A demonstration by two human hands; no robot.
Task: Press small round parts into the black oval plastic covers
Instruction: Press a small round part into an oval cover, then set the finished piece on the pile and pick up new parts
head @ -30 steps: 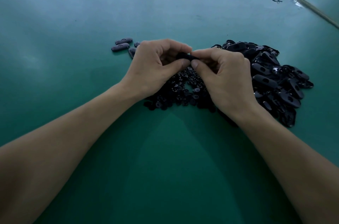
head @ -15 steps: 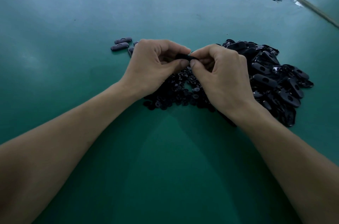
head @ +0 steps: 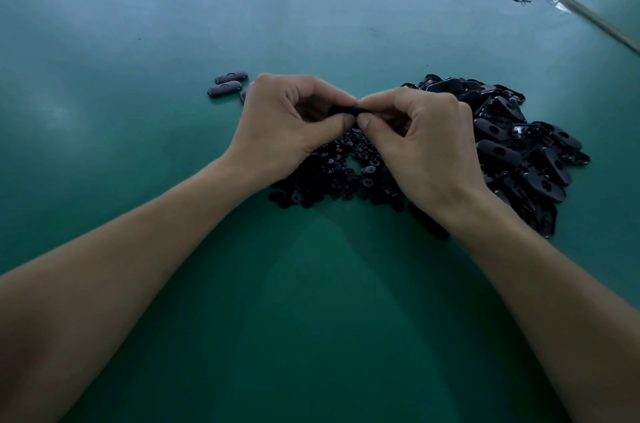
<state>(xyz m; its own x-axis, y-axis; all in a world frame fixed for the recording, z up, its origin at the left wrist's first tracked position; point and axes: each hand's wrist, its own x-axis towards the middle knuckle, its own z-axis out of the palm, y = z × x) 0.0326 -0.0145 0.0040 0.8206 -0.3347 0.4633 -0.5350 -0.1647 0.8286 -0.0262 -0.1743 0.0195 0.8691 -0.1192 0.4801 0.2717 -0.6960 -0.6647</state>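
both hands pinch one black cover [head: 343,110] between curled fingers and thumbs, left hand [head: 287,125] and right hand [head: 420,145] meeting thumb to thumb above the round parts [head: 332,177]. a cover pile [head: 519,145] lies just right, two covers [head: 227,85] left, on the green table [head: 138,42].

head view, forward and down, close
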